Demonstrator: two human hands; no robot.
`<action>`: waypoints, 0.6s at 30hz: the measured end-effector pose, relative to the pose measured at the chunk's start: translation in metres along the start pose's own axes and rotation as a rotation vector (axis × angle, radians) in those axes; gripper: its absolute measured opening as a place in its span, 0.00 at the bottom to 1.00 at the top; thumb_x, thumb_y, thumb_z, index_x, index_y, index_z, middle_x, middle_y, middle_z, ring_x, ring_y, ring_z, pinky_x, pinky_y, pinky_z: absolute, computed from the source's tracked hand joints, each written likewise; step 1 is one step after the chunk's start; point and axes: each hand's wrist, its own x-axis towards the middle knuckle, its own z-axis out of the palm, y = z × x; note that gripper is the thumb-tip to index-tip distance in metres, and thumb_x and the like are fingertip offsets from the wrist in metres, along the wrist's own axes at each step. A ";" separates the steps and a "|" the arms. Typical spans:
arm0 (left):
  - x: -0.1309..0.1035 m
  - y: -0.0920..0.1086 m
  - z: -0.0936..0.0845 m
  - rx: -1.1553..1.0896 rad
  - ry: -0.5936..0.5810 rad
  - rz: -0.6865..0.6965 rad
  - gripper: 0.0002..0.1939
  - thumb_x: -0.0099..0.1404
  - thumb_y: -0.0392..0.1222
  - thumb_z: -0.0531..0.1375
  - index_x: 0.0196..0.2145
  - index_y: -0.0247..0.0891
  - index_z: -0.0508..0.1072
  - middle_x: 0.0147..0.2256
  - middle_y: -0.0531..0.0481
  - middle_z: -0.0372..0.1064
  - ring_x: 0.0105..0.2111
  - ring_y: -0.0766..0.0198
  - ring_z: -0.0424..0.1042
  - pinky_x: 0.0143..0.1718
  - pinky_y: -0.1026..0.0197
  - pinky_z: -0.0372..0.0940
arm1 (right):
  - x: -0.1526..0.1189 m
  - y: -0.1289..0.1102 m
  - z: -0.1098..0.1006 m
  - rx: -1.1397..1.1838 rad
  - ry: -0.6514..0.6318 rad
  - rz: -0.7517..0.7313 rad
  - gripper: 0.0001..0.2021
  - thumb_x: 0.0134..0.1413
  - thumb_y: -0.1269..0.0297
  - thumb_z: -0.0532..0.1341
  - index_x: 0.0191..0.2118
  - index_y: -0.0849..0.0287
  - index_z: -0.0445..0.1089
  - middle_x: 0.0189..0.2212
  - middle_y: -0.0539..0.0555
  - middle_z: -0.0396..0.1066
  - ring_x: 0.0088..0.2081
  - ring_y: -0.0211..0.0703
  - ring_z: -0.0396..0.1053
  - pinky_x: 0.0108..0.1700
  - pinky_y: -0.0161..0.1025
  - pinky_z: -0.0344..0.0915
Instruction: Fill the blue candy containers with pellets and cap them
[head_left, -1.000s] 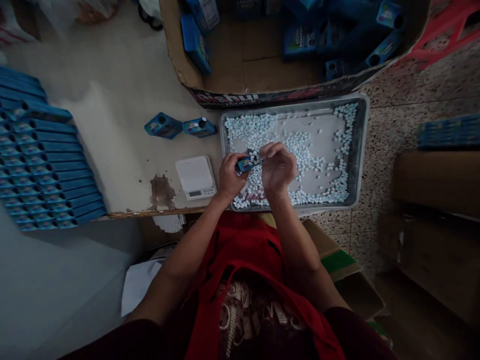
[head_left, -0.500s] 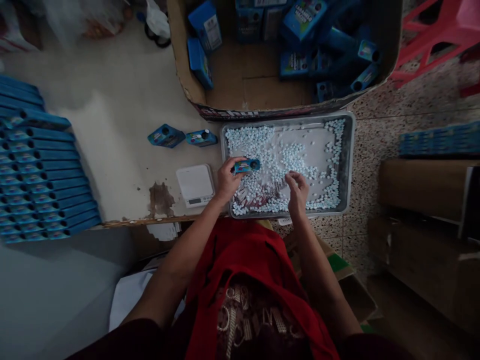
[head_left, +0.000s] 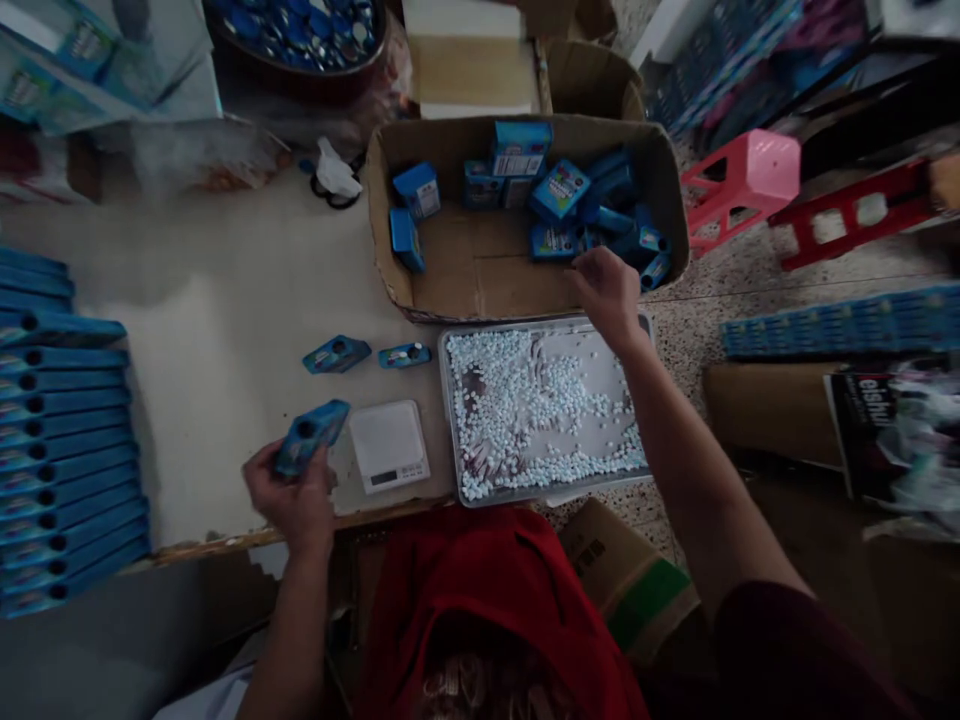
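My left hand [head_left: 296, 495] is closed around a small blue box [head_left: 312, 436] with a dark round hole in its top, held over the table left of a white digital scale [head_left: 388, 447]. Two similar boxes, a left one [head_left: 337, 354] and a right one [head_left: 404, 355] with white bits on its top, stand behind the scale. My right hand [head_left: 607, 292] reaches over the near rim of a cardboard box [head_left: 442, 292] holding several blue boxes. Its fingers are curled together; what they hold, if anything, is hidden. Below it lies a metal tray [head_left: 452, 440] of small pale-blue pellets [head_left: 510, 400].
Stacked blue boxes [head_left: 67, 460] line the table's left side. A bowl of blue pieces [head_left: 300, 35] sits at the back. Pink stool [head_left: 750, 185], cartons [head_left: 772, 410] and a row of blue packs [head_left: 840, 318] are on the right.
My left hand has moved left with the blue box, from above the tray to beside the scale. My right hand has gone from the pellets forward to the cardboard box. The view has tilted up.
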 end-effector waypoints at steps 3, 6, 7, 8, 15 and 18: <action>0.028 -0.031 -0.011 -0.037 0.244 -0.093 0.30 0.49 0.58 0.78 0.42 0.49 0.69 0.42 0.56 0.71 0.46 0.46 0.77 0.58 0.28 0.78 | 0.086 0.011 0.028 -0.240 -0.051 0.111 0.18 0.53 0.62 0.79 0.48 0.57 0.77 0.49 0.60 0.80 0.56 0.62 0.77 0.67 0.69 0.70; 0.048 -0.051 0.002 -0.080 0.218 -0.145 0.31 0.46 0.58 0.77 0.40 0.47 0.69 0.41 0.56 0.72 0.46 0.47 0.77 0.59 0.29 0.77 | 0.144 0.008 0.051 -0.458 -0.043 0.119 0.23 0.66 0.55 0.73 0.57 0.64 0.74 0.67 0.74 0.72 0.70 0.69 0.70 0.70 0.72 0.65; 0.053 -0.056 0.008 -0.090 0.197 -0.159 0.31 0.47 0.59 0.77 0.41 0.47 0.68 0.42 0.56 0.72 0.46 0.48 0.77 0.59 0.30 0.77 | 0.158 0.005 0.058 -0.524 -0.062 0.107 0.23 0.71 0.52 0.69 0.59 0.66 0.73 0.70 0.78 0.69 0.73 0.69 0.67 0.70 0.72 0.63; 0.057 -0.059 0.014 -0.098 0.179 -0.169 0.31 0.48 0.59 0.78 0.41 0.48 0.68 0.42 0.57 0.73 0.46 0.48 0.78 0.59 0.30 0.78 | 0.170 0.002 0.063 -0.584 -0.094 0.107 0.23 0.75 0.50 0.64 0.59 0.68 0.72 0.72 0.81 0.67 0.74 0.70 0.66 0.71 0.72 0.62; 0.057 -0.050 0.011 -0.098 0.105 -0.146 0.37 0.48 0.60 0.81 0.52 0.55 0.73 0.59 0.59 0.78 0.65 0.36 0.77 0.71 0.22 0.71 | 0.154 -0.017 0.058 -0.569 -0.107 0.005 0.39 0.65 0.57 0.74 0.74 0.69 0.65 0.71 0.78 0.67 0.72 0.74 0.67 0.72 0.72 0.64; 0.040 -0.011 -0.002 0.063 0.149 0.028 0.34 0.58 0.58 0.80 0.58 0.53 0.77 0.65 0.47 0.76 0.70 0.30 0.72 0.73 0.22 0.68 | 0.070 -0.035 0.034 -0.409 -0.123 -0.420 0.42 0.66 0.52 0.75 0.79 0.60 0.63 0.73 0.72 0.67 0.73 0.73 0.67 0.74 0.74 0.64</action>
